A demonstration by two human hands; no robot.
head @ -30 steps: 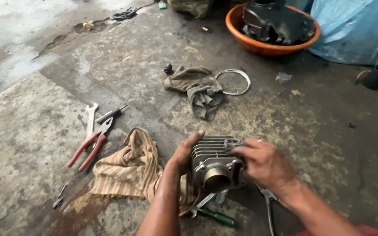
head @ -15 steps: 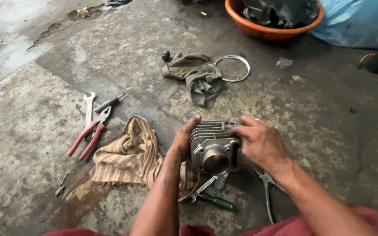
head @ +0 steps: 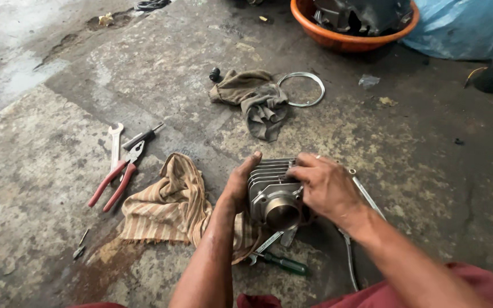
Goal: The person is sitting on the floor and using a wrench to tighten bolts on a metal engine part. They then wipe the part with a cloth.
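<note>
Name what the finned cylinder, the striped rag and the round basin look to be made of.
Finned cylinder: looks like cast metal, likely aluminium; dull grey fins, smooth shiny bore. Striped rag: woven cloth, soft folds, stained. Round basin: probably plastic; even orange colour, smooth rim.

Red-handled pliers (head: 112, 185), spanner (head: 114, 144), striped rag (head: 166, 208), grey rag (head: 258, 102), wire ring (head: 302, 89), orange basin (head: 343, 35).

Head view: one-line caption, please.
Both hands, left and right, grip a finned engine cylinder over a concrete floor.
</note>
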